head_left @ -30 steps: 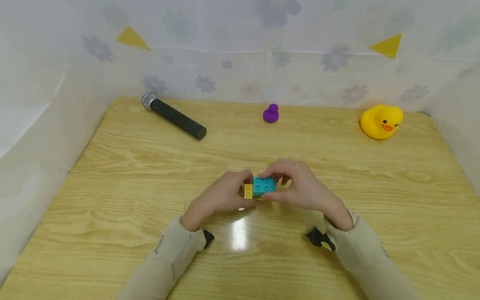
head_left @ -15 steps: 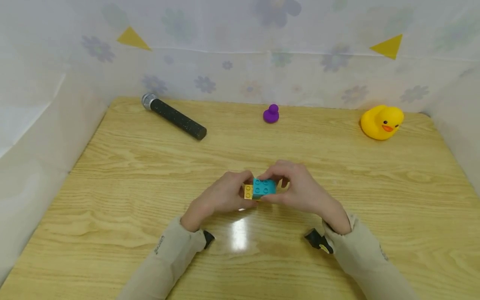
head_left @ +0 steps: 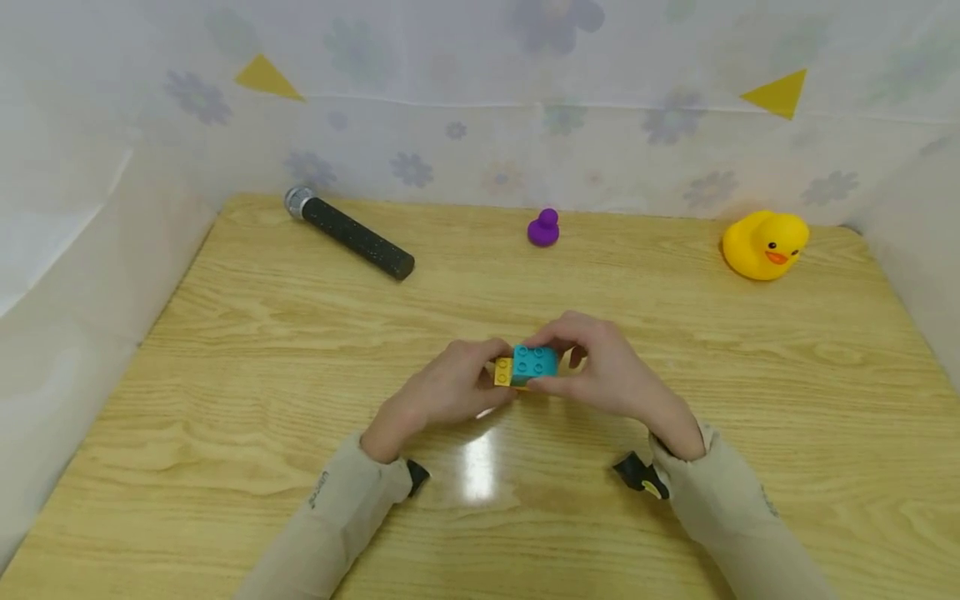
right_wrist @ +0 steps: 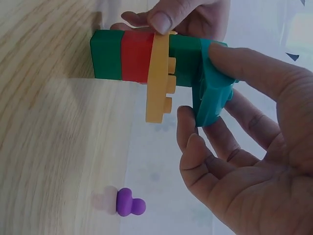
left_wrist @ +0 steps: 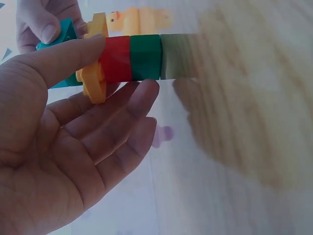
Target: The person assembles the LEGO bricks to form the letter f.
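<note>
A stack of toy building bricks stands upright on the wooden table (head_left: 262, 400), between both hands. From the bottom it has a green brick (right_wrist: 106, 55), a red brick (right_wrist: 137, 56), a wide yellow brick (right_wrist: 156, 93), a second green brick (right_wrist: 186, 61) and a studded teal brick (head_left: 534, 362) with a curved end. My left hand (head_left: 453, 379) pinches the stack around the yellow and red bricks, thumb on the near side. At the top, my right hand (head_left: 611, 367) grips the teal brick between thumb and fingers. Whether teal and green are fully pressed together I cannot tell.
Along the back of the table lie a black microphone (head_left: 356, 236) at left, a small purple duck (head_left: 543, 229) in the middle and a big yellow rubber duck (head_left: 763, 246) at right. A flowered white curtain (head_left: 480, 142) hangs behind.
Both hands and the brick stack have shifted slightly away from me and to the right over the last half second. The hold of each hand looks the same.
</note>
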Demonstrator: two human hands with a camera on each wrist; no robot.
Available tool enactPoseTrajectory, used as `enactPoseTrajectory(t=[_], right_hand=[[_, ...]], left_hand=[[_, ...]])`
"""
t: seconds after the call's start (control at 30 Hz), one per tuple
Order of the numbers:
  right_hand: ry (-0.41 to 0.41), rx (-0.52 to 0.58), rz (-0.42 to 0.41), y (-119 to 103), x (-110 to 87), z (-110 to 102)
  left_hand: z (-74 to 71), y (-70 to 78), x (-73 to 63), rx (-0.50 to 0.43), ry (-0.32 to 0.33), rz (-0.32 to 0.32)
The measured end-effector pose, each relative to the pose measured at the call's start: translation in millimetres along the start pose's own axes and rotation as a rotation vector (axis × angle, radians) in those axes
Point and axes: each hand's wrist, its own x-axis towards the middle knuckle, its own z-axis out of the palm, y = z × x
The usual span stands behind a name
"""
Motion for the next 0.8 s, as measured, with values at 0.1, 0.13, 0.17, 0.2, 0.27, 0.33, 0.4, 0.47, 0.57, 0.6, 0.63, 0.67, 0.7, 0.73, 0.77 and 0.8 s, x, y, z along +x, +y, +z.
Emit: enactPoseTrajectory(t=[0.1,0.13,0.17,0.2,0.27,0.33,0.4,0.47,0.57,0.6,0.63,0.67,0.7,0.73,0.77,0.8], right_hand=[[0.009,-0.011,-0.004,1,-0.2,0],[0.012,-0.017,-0.005,1,-0.3,0],[0.014,-0.022,-0.007,1,-0.3,1],[0.017,-0.027,-0.008,2,-0.4,1],[0.02,-0.035,-0.014,2,-0.5,1],[0.015,-0.035,-0.021,3,-0.6,1],[0.004,-0.026,-0.023,4,-0.5,1],[-0.012,-0.014,-0.02,6,-0.4,0],[-0.032,-0.007,0.014,10,0.3,-2],[-0.037,-0.007,0.03,12,0.6,-3],[-0.043,-0.009,0.05,13,0.8,-4],[-0.047,-0.007,0.076,15,0.9,-4],[-0.053,-0.007,0.1,17,1.1,-4],[-0.059,-0.001,0.121,19,1.4,-3],[-0.067,0.001,0.138,21,1.5,-3],[-0.074,0.001,0.147,23,1.5,-2]], left_hand=[[-2.1,1.8,-1.0,-0.049,0.005,-0.021],[-2.9,2.6,-1.4,-0.058,0.015,-0.029],[-3.7,3.4,-1.9,-0.062,0.026,-0.037],[-4.3,4.0,-2.3,-0.062,0.038,-0.045],[-5.0,4.7,-2.8,-0.05,0.063,-0.056],[-5.1,4.4,-3.0,-0.033,0.076,-0.066],[-5.0,3.3,-3.1,-0.03,0.08,-0.071],[-4.8,1.8,-3.1,-0.029,0.087,-0.078],[-6.1,1.2,-3.4,-0.022,0.109,-0.098],[-6.6,1.1,-3.2,-0.018,0.118,-0.101],[-7.1,1.0,-3.2,-0.01,0.126,-0.106],[-7.7,1.2,-3.2,-0.005,0.133,-0.108],[-8.3,1.3,-3.2,0.0,0.137,-0.106],[-8.6,1.3,-3.1,0.0,0.138,-0.103],[-8.7,1.0,-2.9,-0.003,0.138,-0.097],[-8.6,0.7,-2.6,-0.004,0.138,-0.096]])
